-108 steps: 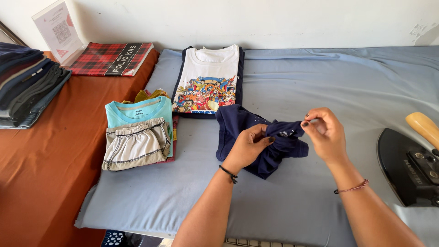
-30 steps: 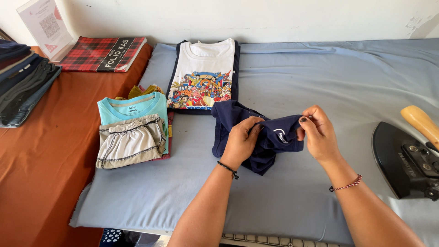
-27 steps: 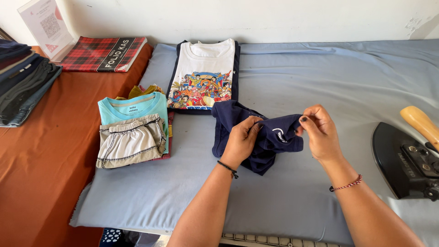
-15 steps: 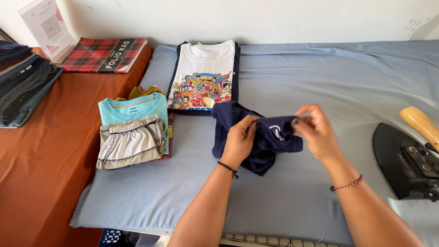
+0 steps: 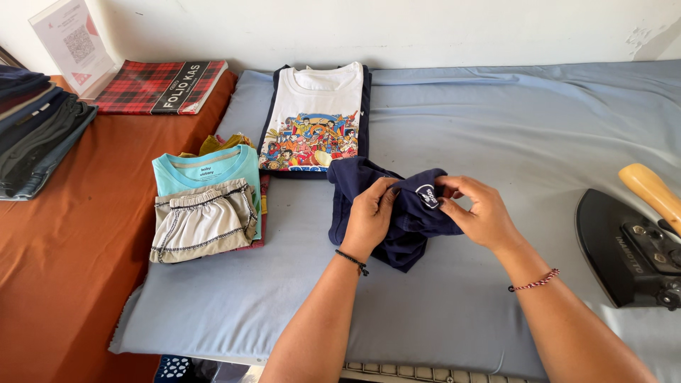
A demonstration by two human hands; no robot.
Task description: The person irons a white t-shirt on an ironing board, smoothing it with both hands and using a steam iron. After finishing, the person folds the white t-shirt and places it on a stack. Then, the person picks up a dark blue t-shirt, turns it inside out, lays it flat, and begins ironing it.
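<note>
A small navy blue garment (image 5: 411, 216) with a round white logo lies bunched on the blue-grey ironing cloth (image 5: 461, 128). My left hand (image 5: 369, 216) grips its left part, thumb tucked into the fabric. My right hand (image 5: 479, 213) pinches its upper right edge beside the logo. Both hands hold the garment just above the cloth, close together.
A folded white printed shirt (image 5: 316, 117) lies behind the hands. A pile of folded small clothes (image 5: 206, 206) sits to the left. A black iron with a wooden handle (image 5: 631, 241) rests at the right. A plaid book (image 5: 159, 85), a card stand (image 5: 71, 42) and stacked dark clothes (image 5: 35, 135) sit on the orange table.
My right hand has moved left toward my left hand, bunching the navy garment tighter. The logo now faces up between the hands.
</note>
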